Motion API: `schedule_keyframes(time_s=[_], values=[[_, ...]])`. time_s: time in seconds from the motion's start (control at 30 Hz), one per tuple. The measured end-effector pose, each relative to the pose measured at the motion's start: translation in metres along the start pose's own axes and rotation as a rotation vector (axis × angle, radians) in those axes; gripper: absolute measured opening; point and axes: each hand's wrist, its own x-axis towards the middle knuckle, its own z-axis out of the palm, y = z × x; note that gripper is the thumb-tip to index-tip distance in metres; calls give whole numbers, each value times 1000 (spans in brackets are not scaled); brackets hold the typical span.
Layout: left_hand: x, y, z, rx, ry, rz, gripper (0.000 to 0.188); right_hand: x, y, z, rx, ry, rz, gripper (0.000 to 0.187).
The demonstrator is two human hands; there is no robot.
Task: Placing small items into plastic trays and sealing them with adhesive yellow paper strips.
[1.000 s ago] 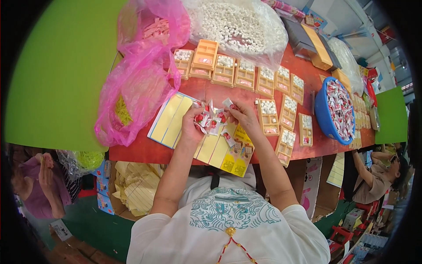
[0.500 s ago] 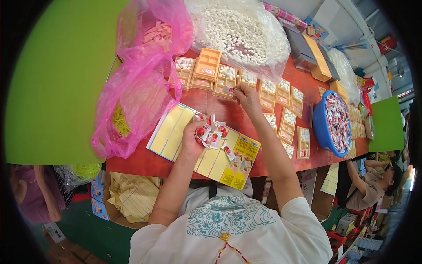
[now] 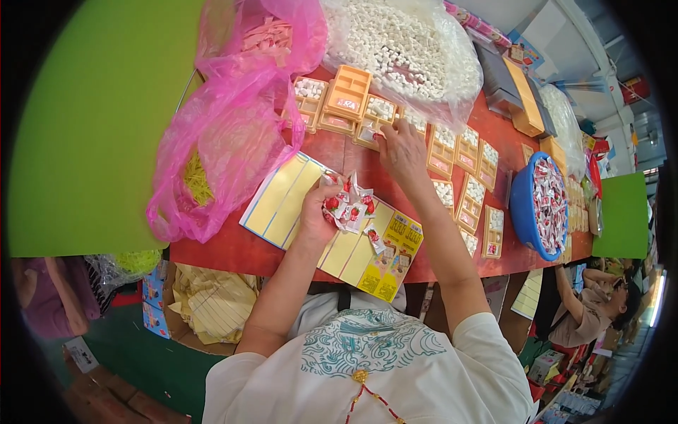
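My left hand (image 3: 318, 215) is closed around a bunch of small white wrapped sweets (image 3: 347, 205) printed with red strawberries. It is above a yellow printed card sheet (image 3: 282, 198), where one loose wrapped sweet lies. My right hand (image 3: 406, 155) reaches to an orange compartment tray (image 3: 365, 139) with white cubes in its far section. Its fingertips pinch a small packet with red on it, at the tray's near compartment; the fingers partly hide it.
More filled trays (image 3: 469, 201) stand to the right, beside a blue basin (image 3: 521, 219) heaped with wrapped sweets. At the back lies a clear bag of white cubes (image 3: 395, 42). Pink plastic bags (image 3: 233, 155) are at left on the red table (image 3: 212, 254). Other people sit at both sides.
My right fingers have shifted slightly over the same tray compartment, the hand now more spread above it. My left hand still holds the sweets. The whole view has shifted a little.
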Motion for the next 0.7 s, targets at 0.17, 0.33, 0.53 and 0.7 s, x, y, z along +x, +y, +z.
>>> schedule_keyframes(time_s=[0.17, 0.33, 0.53, 0.7], values=[[-3, 3, -3, -12, 37, 68, 21, 5, -58, -53, 541, -612, 287, 27], [-2, 3, -11, -28, 32, 113, 22, -12, -62, -46, 916, -613, 444, 14], [-1, 8, -6, -60, 69, 101, 21, 3, -47, -19, 851, -443, 389, 13], [-5, 11, -2, -97, 69, 107, 20, 44, -28, 14, 419, -374, 257, 16]])
